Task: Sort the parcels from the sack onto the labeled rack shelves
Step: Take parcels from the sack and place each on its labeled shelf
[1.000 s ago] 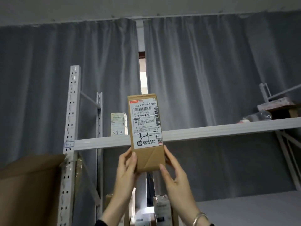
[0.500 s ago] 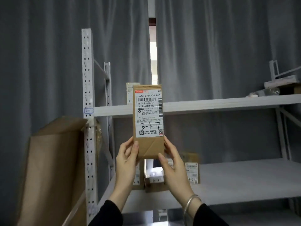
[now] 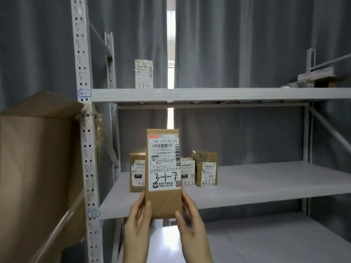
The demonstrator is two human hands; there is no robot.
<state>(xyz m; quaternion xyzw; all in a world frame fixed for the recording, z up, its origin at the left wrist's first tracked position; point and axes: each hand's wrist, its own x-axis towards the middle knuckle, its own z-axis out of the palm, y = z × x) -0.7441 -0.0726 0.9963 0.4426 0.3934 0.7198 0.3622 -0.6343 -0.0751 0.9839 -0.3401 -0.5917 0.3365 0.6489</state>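
Two-handed grip: our left hand (image 3: pixel 137 223) and right hand (image 3: pixel 191 221) curl fingers round the parcel (image 3: pixel 163 173) at its lower edges. It's upright before the middle shelf (image 3: pixel 275 179) so we read its handwritten 3-1-7. Slim kraft-cardboard box, smooth white label. Probably belongs on the upper shelf (image 3: pixel 228 94), beside the 3-1 tag (image 3: pixel 84 93).

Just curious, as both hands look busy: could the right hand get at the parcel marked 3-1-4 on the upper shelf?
Probably not yet. The right hand, with the left hand, grips the 3-1-7 parcel. The 3-1-4 parcel stands high above them on the upper shelf, though nothing blocks its front.
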